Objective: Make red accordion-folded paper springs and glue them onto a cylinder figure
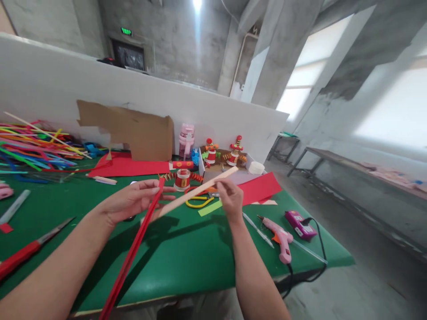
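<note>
My left hand pinches the upper end of a long, narrow red strip, which looks doubled and runs down past the table's front edge. Between the thumb and fingertips of my right hand is a pale peach paper strip, slanting up to the right. Its lower end passes behind the red strip, close to my left fingers; whether they touch it I cannot tell. Just beyond both hands stands a small red and white drum-shaped craft figure with folded paper arms. Yellow-handled scissors and a lime-green paper strip lie below the peach strip.
The green table holds a pink glue gun with a cord, a purple box, a white pen, red paper, red-handled scissors and pipe cleaners. Finished figures stand in a box before a white partition.
</note>
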A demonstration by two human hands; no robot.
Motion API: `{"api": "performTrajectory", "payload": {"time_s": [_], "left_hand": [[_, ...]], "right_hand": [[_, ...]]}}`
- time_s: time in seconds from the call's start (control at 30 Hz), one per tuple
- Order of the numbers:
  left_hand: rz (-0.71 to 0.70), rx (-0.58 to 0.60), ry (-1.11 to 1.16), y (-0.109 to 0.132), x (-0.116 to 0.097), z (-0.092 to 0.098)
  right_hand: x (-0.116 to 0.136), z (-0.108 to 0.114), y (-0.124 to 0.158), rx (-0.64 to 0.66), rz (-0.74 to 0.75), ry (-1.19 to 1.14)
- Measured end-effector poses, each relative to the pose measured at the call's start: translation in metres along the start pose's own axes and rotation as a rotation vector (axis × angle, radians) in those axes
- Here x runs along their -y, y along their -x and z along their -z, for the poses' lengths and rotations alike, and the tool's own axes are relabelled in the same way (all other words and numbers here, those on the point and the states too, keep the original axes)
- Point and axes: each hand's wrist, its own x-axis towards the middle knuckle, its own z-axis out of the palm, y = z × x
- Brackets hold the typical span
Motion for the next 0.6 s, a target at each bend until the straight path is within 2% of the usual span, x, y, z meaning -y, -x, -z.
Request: {"api": "performTrajectory", "payload": {"time_s": [0.07,0.1,0.13,0.17,0.2,0.3,0.37,0.43,0.6], "left_hand": [[-0.026,-0.018,0.003,0.001,-0.003,0.003],[-0.033,-0.024,-0.009,0.001,-0.004,0.004],[-0.037,-0.029,-0.03,0.001,-0.004,0.003],[-0.036,-0.032,-0.055,0.001,-0.004,0.001],[-0.033,-0.034,-0.085,0.001,-0.003,-0.002],[-0.024,-0.028,-0.181,0.0,0.004,-0.016],[-0.017,-0.014,-0.234,0.0,0.009,-0.024],[-0.01,0.004,-0.267,-0.001,0.015,-0.029],[-0.006,0.047,-0.285,-0.007,0.026,-0.03]], "right_hand": [[0.0,0.008,-0.008,-0.225,-0.133,-0.159],[0.003,0.013,-0.011,-0.293,-0.184,-0.219],[0.008,0.017,-0.012,-0.306,-0.228,-0.263],[0.015,0.02,-0.012,-0.268,-0.268,-0.291],[0.024,0.023,-0.011,-0.176,-0.312,-0.305],[0.056,0.023,0.003,0.175,-0.448,-0.285],[0.073,0.017,0.017,0.347,-0.548,-0.283],[0.079,0.009,0.03,0.433,-0.631,-0.3],[0.065,-0.005,0.05,0.471,-0.721,-0.392]]}}
